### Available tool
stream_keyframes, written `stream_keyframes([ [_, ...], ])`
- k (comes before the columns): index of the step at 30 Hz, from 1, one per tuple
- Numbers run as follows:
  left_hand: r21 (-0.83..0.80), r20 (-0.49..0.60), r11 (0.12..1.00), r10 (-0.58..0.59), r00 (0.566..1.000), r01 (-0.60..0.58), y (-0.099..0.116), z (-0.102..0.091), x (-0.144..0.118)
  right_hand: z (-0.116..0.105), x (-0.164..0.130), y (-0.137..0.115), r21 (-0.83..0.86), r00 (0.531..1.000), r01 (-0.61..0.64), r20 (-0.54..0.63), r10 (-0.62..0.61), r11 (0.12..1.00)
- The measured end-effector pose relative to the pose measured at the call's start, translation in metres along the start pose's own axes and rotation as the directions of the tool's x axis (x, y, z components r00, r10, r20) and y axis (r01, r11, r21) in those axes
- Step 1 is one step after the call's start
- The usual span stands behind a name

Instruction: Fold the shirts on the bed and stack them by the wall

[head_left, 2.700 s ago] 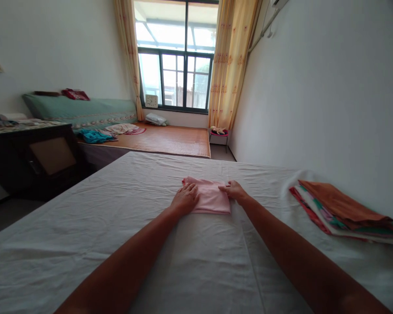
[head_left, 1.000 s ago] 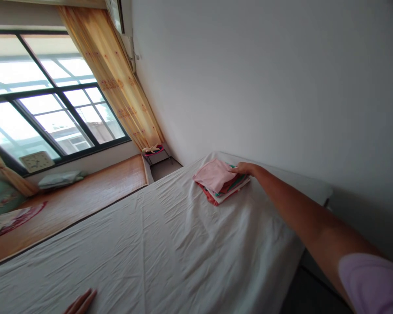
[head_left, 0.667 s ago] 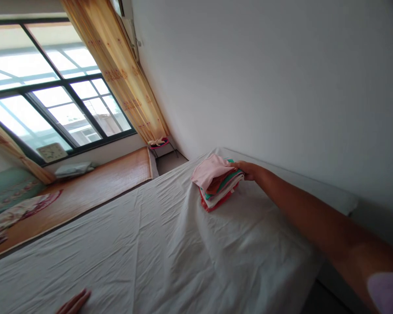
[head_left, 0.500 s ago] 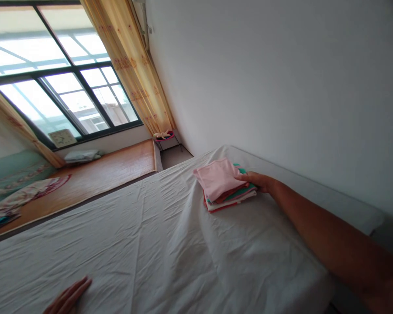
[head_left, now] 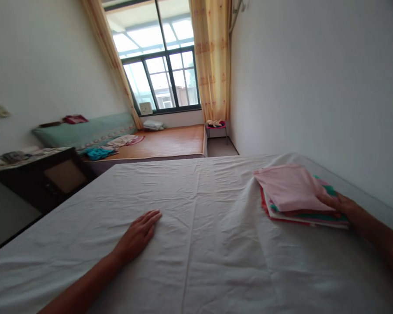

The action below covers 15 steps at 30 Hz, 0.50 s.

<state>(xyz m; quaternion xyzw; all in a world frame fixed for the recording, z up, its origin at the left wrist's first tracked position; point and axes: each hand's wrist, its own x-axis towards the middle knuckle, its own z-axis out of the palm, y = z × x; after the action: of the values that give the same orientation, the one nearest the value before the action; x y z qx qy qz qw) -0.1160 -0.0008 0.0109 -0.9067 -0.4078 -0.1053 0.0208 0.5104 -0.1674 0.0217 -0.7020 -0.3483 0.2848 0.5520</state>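
Note:
A stack of folded cloths [head_left: 291, 189] rests on the white sheet [head_left: 170, 261] at the right, pale pink on top with red, green and white edges showing beneath. At the stack's right side is my right hand [head_left: 345, 207], its thumb over the pink cloth and its other fingers hidden at the edge, gripping the pile. My left hand [head_left: 140, 231] lies flat on the sheet left of the middle, fingers stretched out and holding nothing.
Beyond the sheet's far edge is a bed with a brown mat [head_left: 173, 139]. A dark cabinet [head_left: 36, 187] stands at the left. A white wall [head_left: 314, 87] runs along the right, and a small stool [head_left: 216, 125] is by the curtain [head_left: 212, 65].
The view has turned left and levelled, so the stack appears farther right and larger. My left hand now shows fully on the sheet; my right hand stays at the stack.

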Motion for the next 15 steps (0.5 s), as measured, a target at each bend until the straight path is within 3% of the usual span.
stream_keyframes([
  [2,-0.014,-0.022,1.000,0.005,1.000,-0.005,0.002,0.000,-0.004,0.004,-0.002,-0.007,0.063,0.976,-0.206,0.090,0.200,0.977],
  [4,-0.033,-0.050,0.999,0.008,0.999,-0.010,0.002,0.001,-0.007,0.016,-0.005,-0.027,0.102,0.955,-0.271,0.152,0.254,0.957],
  [6,-0.060,-0.077,0.998,0.005,0.997,-0.010,0.001,0.004,-0.011,0.038,-0.011,-0.059,0.136,0.975,-0.180,0.159,0.158,0.974],
  [9,-0.136,-0.100,0.991,-0.001,0.995,-0.013,-0.001,0.004,-0.012,0.089,-0.029,-0.120,0.189,0.984,0.018,0.172,-0.051,0.982],
  [13,-0.375,-0.151,0.926,-0.024,0.988,-0.034,0.001,-0.018,-0.011,0.179,-0.072,-0.188,0.102,0.923,0.210,0.308,-0.232,0.972],
  [15,-0.475,-0.238,0.878,-0.068,0.969,-0.056,0.003,-0.037,-0.013,0.230,-0.094,-0.206,0.014,0.854,0.374,0.385,-0.350,0.927],
])
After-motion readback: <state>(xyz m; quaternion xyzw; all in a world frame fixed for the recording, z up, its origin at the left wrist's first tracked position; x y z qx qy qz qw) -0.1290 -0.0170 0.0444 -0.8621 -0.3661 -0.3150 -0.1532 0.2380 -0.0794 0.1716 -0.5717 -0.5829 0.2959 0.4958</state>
